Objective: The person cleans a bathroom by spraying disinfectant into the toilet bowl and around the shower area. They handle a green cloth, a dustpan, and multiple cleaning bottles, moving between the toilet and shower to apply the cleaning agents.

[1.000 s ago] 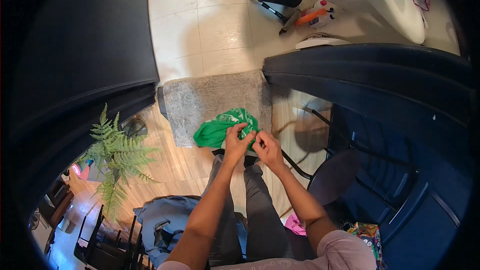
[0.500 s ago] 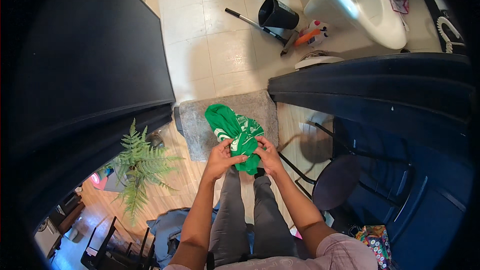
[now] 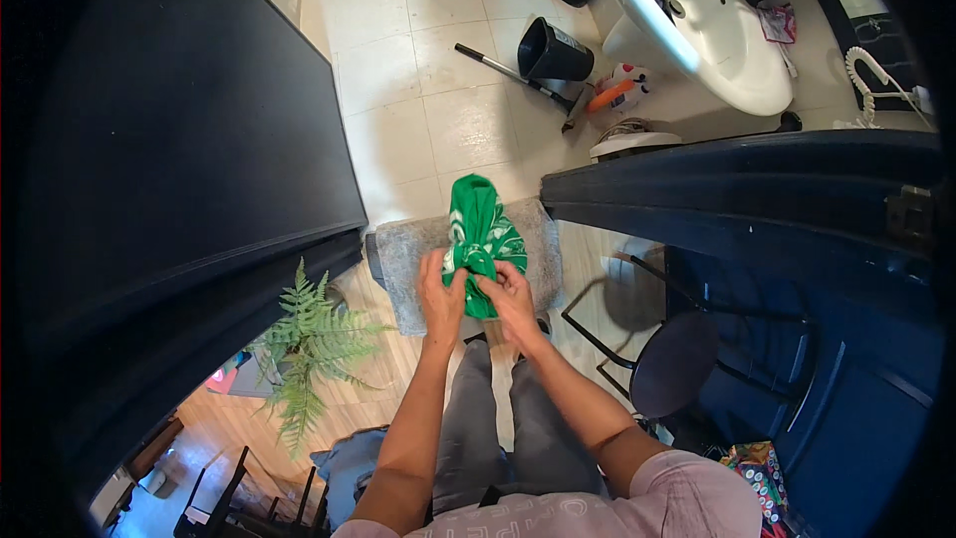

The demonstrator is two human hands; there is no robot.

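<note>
A green bag (image 3: 475, 209) with white print hangs in front of my legs, above a grey mat. It looks like thin plastic or cloth, and its contents are hidden. The bag is gathered into a knot near its middle, with a loose end falling below my fingers. My left hand (image 3: 439, 291) pinches the gathered part from the left. From the right, my right hand (image 3: 508, 301) grips the same part, thumb and fingers close to the left hand's. Both forearms reach up from the lower edge.
The grey mat (image 3: 403, 289) lies at a doorway between dark panels. A fern (image 3: 314, 339) stands left; a round stool (image 3: 675, 364) is on the right. Beyond, on tiles, are a black bin (image 3: 555, 50), a long-handled squeegee or scraper (image 3: 508, 70) and a white sink (image 3: 717, 50).
Both hands and the bag have moved up in the picture, farther from my body. The bag has turned more upright, its gathered knot now plainer, and my hands are closer together.
</note>
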